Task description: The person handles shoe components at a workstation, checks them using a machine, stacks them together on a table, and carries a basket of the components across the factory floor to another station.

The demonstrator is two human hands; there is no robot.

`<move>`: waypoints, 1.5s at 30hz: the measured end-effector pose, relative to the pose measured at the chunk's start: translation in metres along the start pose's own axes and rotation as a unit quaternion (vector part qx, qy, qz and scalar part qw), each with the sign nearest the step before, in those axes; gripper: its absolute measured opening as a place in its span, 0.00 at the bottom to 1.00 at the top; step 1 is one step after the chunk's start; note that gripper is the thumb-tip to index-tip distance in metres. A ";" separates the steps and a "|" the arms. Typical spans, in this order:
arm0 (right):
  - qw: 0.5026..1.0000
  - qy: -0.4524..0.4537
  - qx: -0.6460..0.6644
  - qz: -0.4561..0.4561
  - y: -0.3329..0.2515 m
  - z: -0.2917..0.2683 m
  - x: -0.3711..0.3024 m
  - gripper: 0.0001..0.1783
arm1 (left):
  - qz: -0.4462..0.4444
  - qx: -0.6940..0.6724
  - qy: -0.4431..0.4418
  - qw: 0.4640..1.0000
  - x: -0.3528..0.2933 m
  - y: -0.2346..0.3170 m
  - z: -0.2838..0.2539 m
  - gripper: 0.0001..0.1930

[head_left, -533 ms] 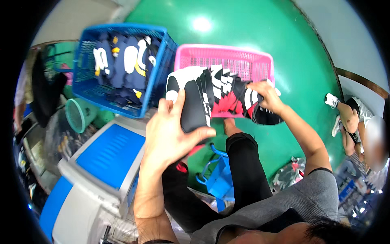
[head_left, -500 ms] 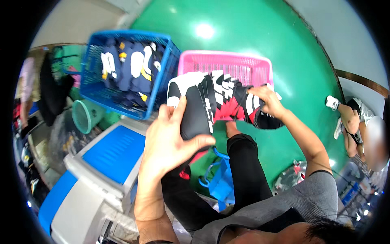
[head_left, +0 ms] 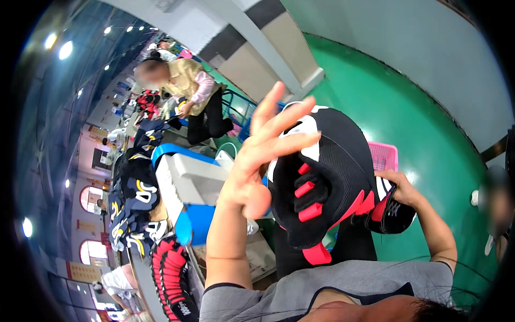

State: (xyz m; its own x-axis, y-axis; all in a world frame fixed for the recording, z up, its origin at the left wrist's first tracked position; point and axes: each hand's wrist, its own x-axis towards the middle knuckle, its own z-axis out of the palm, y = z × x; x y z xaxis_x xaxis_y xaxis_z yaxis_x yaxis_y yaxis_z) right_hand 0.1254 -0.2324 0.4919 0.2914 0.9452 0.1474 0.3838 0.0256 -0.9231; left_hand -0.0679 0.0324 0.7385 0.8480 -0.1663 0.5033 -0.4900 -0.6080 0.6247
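Note:
A stack of nested black shoe uppers (head_left: 348,139) with white and red parts hangs in front of me, above my lap. Its near end bulges toward my left side, showing a dark opening with red loops. My right hand (head_left: 402,189) is closed around the far right end of the stack, where white stripes and laces show. My left hand (head_left: 263,153) is raised at the stack's left side, fingers spread in front of the white part; whether they touch it is unclear. Partly behind the stack stands a pink basket (head_left: 390,155).
At my left stands a grey and blue machine (head_left: 193,174). Beyond it, dark uppers (head_left: 140,188) cover a table, with a row of red and black uppers (head_left: 167,276) nearer me. A seated co-worker (head_left: 190,88) handles pieces. Another person (head_left: 496,209) is at the right edge.
My view has swung up and to the left, bringing in the work tables and a co-worker. The stack has come up closer, and my left hand has risen with fingers spread.

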 end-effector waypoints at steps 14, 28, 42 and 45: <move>0.933 -0.117 0.199 0.275 -0.062 0.075 -0.099 0.24 | -0.478 -0.518 0.324 0.631 -0.272 -0.138 0.158 0.47; 0.864 -0.327 -0.130 0.360 -0.021 0.129 -0.021 0.28 | -0.617 -0.453 0.422 0.486 -0.381 -0.191 0.293 0.24; 0.819 -0.340 -0.332 0.321 -0.096 0.230 -0.001 0.37 | -0.336 -0.116 0.142 0.924 -0.317 0.003 0.199 0.18; 0.813 -0.369 -0.349 0.286 -0.110 0.206 -0.001 0.36 | -0.378 -0.284 0.178 0.863 -0.307 0.029 0.178 0.19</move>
State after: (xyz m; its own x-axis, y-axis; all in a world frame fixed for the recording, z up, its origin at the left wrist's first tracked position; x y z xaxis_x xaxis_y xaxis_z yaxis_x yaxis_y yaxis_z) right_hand -0.0971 -0.1690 0.5199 0.0908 0.6823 -0.7254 0.8486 -0.4342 -0.3022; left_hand -0.3062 -0.0722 0.4958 0.9027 0.4214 -0.0869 0.0697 0.0561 0.9960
